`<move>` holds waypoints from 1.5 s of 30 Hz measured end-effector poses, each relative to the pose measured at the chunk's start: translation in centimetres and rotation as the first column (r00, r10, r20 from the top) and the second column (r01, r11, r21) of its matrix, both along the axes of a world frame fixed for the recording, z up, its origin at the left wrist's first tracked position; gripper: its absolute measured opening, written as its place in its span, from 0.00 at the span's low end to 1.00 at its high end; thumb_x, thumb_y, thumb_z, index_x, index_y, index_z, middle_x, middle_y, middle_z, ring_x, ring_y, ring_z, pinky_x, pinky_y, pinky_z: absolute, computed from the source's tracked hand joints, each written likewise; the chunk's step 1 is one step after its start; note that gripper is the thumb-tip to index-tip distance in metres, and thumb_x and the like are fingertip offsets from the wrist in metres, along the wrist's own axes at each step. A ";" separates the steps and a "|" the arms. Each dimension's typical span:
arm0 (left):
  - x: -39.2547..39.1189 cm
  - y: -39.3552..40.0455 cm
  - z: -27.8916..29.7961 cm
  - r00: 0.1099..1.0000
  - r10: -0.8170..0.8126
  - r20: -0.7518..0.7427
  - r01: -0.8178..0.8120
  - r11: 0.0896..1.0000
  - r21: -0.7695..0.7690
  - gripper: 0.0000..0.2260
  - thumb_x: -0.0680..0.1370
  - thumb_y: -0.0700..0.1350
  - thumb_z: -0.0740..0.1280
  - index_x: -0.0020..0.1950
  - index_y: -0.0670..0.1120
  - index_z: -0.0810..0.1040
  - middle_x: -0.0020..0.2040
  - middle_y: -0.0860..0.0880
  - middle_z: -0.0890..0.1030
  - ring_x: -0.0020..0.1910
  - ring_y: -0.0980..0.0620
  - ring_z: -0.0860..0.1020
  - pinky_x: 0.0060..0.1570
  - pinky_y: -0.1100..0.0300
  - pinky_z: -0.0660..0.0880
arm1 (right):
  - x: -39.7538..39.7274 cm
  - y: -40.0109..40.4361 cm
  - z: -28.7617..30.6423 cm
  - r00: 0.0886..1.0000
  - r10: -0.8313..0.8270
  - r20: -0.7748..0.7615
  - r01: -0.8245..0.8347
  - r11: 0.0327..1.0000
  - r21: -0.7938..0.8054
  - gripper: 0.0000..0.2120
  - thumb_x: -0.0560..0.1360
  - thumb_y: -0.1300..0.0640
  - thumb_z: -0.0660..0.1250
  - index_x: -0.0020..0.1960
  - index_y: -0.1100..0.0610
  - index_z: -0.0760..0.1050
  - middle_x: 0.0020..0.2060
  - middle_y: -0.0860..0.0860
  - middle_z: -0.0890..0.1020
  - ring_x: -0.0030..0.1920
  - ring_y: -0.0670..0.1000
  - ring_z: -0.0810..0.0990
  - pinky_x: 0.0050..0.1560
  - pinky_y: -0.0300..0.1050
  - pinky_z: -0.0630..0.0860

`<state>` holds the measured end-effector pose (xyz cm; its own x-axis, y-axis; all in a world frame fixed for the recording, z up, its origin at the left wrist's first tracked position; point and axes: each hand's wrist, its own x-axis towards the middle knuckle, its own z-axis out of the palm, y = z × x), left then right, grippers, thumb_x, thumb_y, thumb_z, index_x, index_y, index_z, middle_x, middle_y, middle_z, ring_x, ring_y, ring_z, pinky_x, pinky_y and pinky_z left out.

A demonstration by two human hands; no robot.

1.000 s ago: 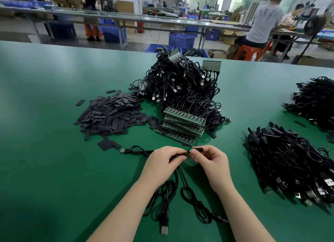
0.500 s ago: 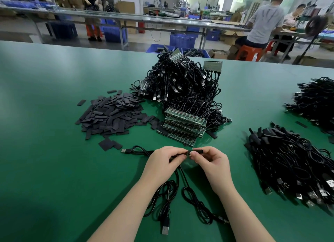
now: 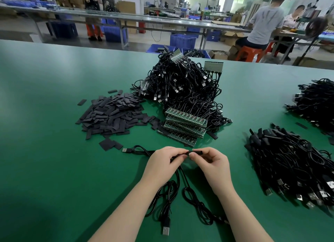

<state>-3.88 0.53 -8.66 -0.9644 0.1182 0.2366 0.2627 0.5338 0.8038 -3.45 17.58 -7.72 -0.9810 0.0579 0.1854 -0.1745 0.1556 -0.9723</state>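
A: Centre-left?
B: Flat black pieces (image 3: 112,115) are lying heaped on the green table (image 3: 45,151).
A: Lower centre?
B: The left hand (image 3: 162,162) is pinching a black cable (image 3: 178,156). Just beside it, the right hand (image 3: 213,165) is pinching the black sleeve (image 3: 197,152) at the cable's end.
A: Right?
B: Bundled cables (image 3: 292,165) are lying piled.

Brightness: even and fairly bright over the green desk (image 3: 54,151), dimmer in the bottom-left corner.
Source: overhead hall lights, with a pale glow from the far back.
Shadows: soft and dark under the left hand (image 3: 162,160) and right hand (image 3: 211,165).
Glare: blown-out whites at the back, and a glint on the cable (image 3: 165,230) plug.
Distortion: wide-angle, so the desk's far edge bows.
Focus: the centre is sharp and the far background soft.
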 end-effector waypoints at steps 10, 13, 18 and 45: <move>0.0 0.1 0.0 1.000 0.016 -0.022 -0.016 0.999 -0.028 0.09 0.78 0.51 0.68 0.57 0.59 0.82 0.52 0.61 0.81 0.52 0.64 0.77 0.51 0.62 0.76 | -0.1 0.1 0.0 1.000 0.003 0.017 -0.003 1.000 -0.004 0.10 0.71 0.62 0.76 0.38 0.47 0.85 0.35 0.50 0.86 0.35 0.45 0.81 0.39 0.35 0.77; 0.1 0.1 0.0 0.999 0.016 -0.031 -0.017 0.999 -0.034 0.09 0.78 0.52 0.67 0.57 0.59 0.82 0.52 0.61 0.81 0.52 0.64 0.77 0.51 0.62 0.76 | -0.1 0.0 0.0 1.000 -0.002 -0.004 0.002 1.000 0.022 0.10 0.71 0.62 0.77 0.38 0.46 0.84 0.35 0.48 0.85 0.35 0.43 0.81 0.38 0.33 0.76; 0.0 0.2 0.1 0.999 -0.015 -0.051 0.014 1.000 -0.019 0.09 0.78 0.52 0.68 0.57 0.58 0.83 0.51 0.60 0.82 0.52 0.64 0.78 0.51 0.65 0.75 | 0.0 -0.1 -0.1 0.999 -0.022 -0.045 0.026 0.996 0.082 0.12 0.71 0.61 0.77 0.38 0.43 0.83 0.35 0.46 0.85 0.35 0.43 0.81 0.39 0.33 0.76; 0.5 0.1 0.8 0.997 0.016 -0.074 -0.019 0.999 -0.032 0.11 0.73 0.54 0.72 0.54 0.56 0.85 0.49 0.60 0.84 0.50 0.66 0.79 0.52 0.70 0.73 | -0.2 0.2 0.1 0.995 0.045 0.088 -0.046 0.999 0.014 0.08 0.72 0.58 0.76 0.41 0.45 0.84 0.36 0.51 0.86 0.37 0.47 0.81 0.41 0.42 0.78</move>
